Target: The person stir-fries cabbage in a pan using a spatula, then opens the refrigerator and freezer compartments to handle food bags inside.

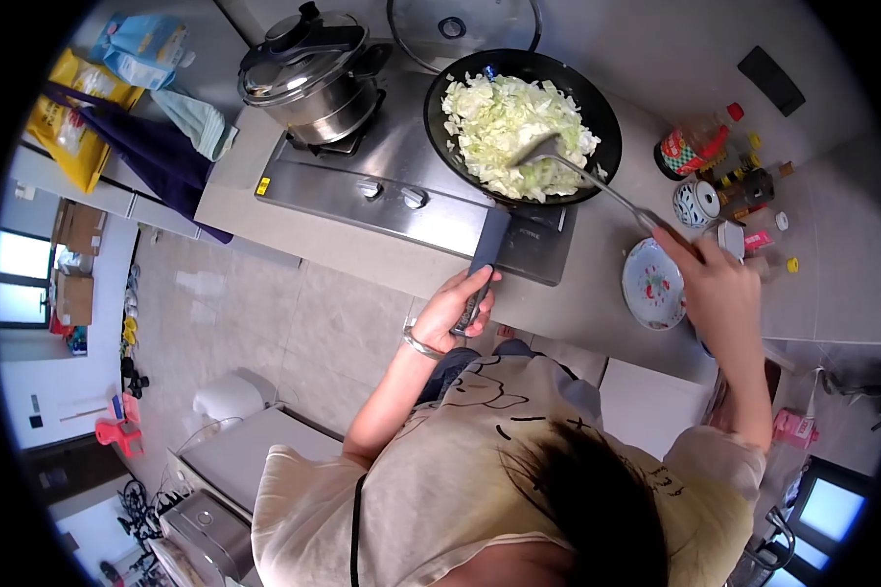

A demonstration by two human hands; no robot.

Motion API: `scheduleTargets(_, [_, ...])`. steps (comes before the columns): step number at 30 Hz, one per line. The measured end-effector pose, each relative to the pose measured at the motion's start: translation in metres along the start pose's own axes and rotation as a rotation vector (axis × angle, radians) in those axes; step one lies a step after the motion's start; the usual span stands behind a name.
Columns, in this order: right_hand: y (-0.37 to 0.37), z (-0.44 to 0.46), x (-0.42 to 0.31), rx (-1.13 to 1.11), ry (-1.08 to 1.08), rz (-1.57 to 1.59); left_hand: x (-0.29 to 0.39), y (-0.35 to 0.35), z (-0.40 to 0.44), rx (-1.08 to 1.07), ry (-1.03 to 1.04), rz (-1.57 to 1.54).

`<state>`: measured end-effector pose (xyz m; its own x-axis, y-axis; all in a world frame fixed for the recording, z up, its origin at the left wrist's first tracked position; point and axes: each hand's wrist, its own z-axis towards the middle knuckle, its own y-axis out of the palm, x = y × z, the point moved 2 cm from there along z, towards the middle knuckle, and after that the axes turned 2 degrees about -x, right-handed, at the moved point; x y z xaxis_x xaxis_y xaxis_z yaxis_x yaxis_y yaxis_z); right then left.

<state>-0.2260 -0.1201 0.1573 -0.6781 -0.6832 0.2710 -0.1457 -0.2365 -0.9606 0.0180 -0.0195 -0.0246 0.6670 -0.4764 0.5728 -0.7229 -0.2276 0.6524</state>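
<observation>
My left hand (457, 301) is wrapped round the dark handle (487, 245) of a black wok (609, 125) on the stove. Chopped pale green cabbage (504, 117) fills much of the wok. In my right hand (717, 289) is the handle of a long metal spatula (597, 181), whose blade rests in the cabbage. Just left of my right hand, a floral plate (653, 284) lies on the counter.
A steel pressure cooker (308, 83) stands on the left burner. Behind the wok leans a glass lid (431, 29). Along the counter's right side are a red-labelled bottle (690, 147), a patterned jar (696, 203) and several seasoning containers. Cloths (157, 147) hang at the left.
</observation>
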Motion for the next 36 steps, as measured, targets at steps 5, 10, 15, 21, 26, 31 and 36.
scheduleTargets(5, [0.045,0.009,-0.011,0.000,0.028,0.185,0.001,0.001,0.001,0.017,-0.001,0.016])
scheduleTargets(10, [0.055,0.040,0.003,0.049,0.129,0.263,0.000,0.000,0.000,0.012,0.000,0.011])
scheduleTargets(15, [0.046,0.058,-0.001,0.129,0.089,0.251,-0.001,0.002,0.000,0.008,-0.003,0.009])
scheduleTargets(21, [0.094,0.078,-0.006,0.139,-0.045,0.202,0.001,0.002,0.001,0.014,-0.004,0.007])
scheduleTargets(26, [0.001,0.027,0.012,-0.009,0.028,0.145,-0.001,0.001,0.000,0.016,0.019,0.024])
scheduleTargets(31, [0.018,0.022,0.002,-0.035,0.012,0.176,0.000,0.002,0.000,0.023,0.006,0.016])
scheduleTargets(36, [0.046,0.060,0.015,0.073,0.022,0.306,0.002,0.002,-0.001,0.026,0.005,0.016])
